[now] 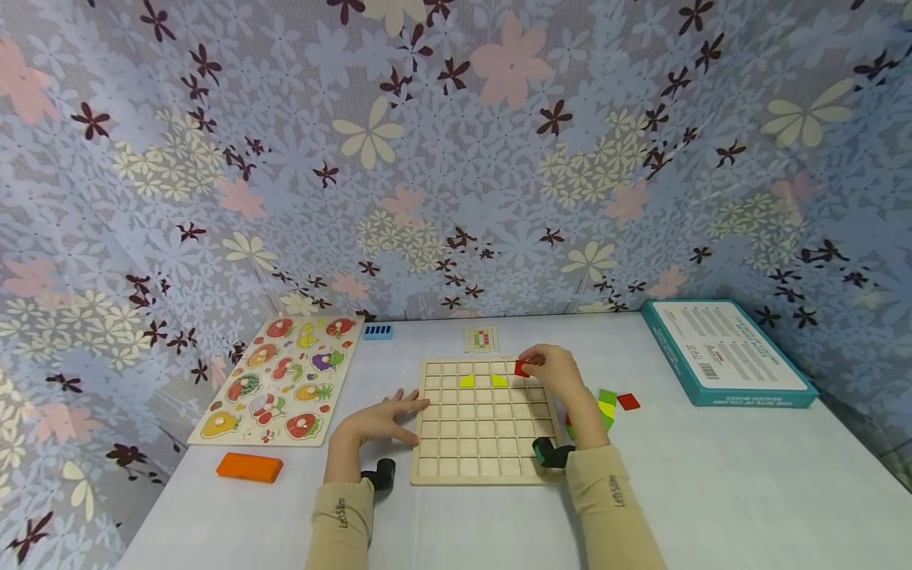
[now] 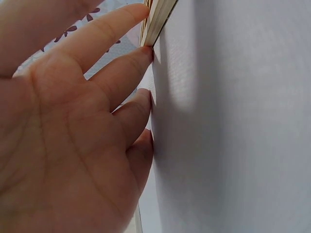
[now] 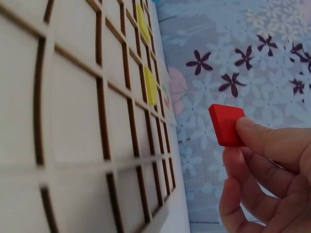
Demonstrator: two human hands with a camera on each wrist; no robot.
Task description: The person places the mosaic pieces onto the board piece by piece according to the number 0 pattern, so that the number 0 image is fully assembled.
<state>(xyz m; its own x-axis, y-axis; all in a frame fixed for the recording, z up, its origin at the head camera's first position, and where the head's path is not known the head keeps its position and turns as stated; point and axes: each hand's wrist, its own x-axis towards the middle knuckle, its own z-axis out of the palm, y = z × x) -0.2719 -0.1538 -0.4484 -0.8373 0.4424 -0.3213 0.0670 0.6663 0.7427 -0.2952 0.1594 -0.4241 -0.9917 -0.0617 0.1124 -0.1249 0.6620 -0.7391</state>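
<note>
Pinching a red tile (image 1: 522, 368) between thumb and fingertips, our right hand (image 1: 554, 374) hovers over the upper right corner of the wooden grid board (image 1: 484, 423), centre frame. Our left hand (image 1: 381, 419) lies flat on the desk (image 1: 712, 491), fingers spread straight, touching the board's left edge and holding nothing.

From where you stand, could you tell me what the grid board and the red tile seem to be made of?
Grid board: apparently pale unfinished wood, with dark, seemingly laser-cut grid lines. Red tile: probably painted wood, matte, opaque red, pinched by the right hand.
</note>
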